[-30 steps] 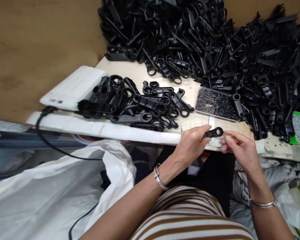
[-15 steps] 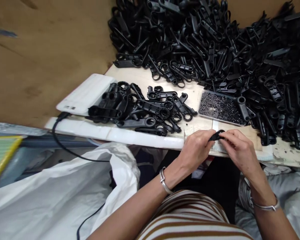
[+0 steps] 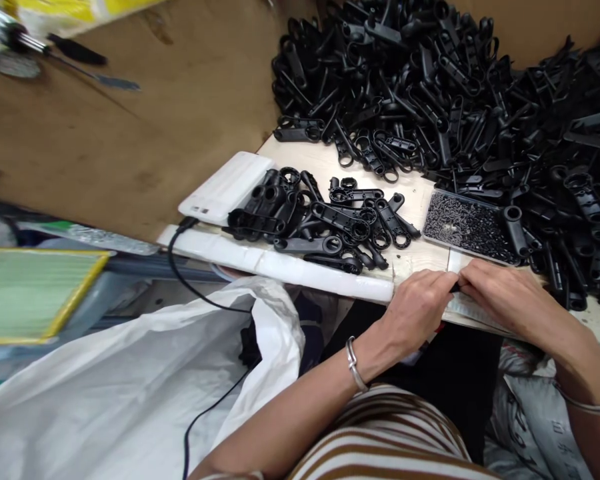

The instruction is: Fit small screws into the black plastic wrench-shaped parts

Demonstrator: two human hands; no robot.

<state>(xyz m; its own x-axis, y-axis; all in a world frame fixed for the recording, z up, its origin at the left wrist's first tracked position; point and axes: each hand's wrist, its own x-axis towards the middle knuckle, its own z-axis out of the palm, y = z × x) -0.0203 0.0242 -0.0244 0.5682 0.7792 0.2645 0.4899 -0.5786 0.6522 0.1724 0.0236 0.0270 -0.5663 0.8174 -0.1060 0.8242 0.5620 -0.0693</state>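
Hands: the left hand (image 3: 420, 303) is closed around the black part (image 3: 455, 287); the right hand (image 3: 505, 293) presses its fingertips to the same spot, though I cannot tell whether it pinches the part.
Since the earlier frames: one second ago the right fingers were apart from the part and its ringed end showed; now the hands meet and cover most of it.
View: turned leftward — the worktop (image 3: 275, 148) sits farther right, a metal-shafted tool (image 3: 33, 41) has appeared at 10 o'clock, and the green tray once at 3 o'clock is gone.
Black part: between the fingertips, at 3 to 4 o'clock from the view's centre, above the worktop's near edge; only a short dark sliver shows, its shape hidden.
Clear tray: the small-parts tray (image 3: 470, 252), full of tiny dark pieces, lies near the hands at 12 o'clock from them.
Black arms: a loose cluster (image 3: 325, 213) lies at 10 o'clock from the hands, just beside the white box (image 3: 225, 187); a big heap (image 3: 405, 87) spreads from 11 to 2 o'clock.
White sack (image 3: 155, 387): gapes below the worktop, at 8 to 9 o'clock from the hands.
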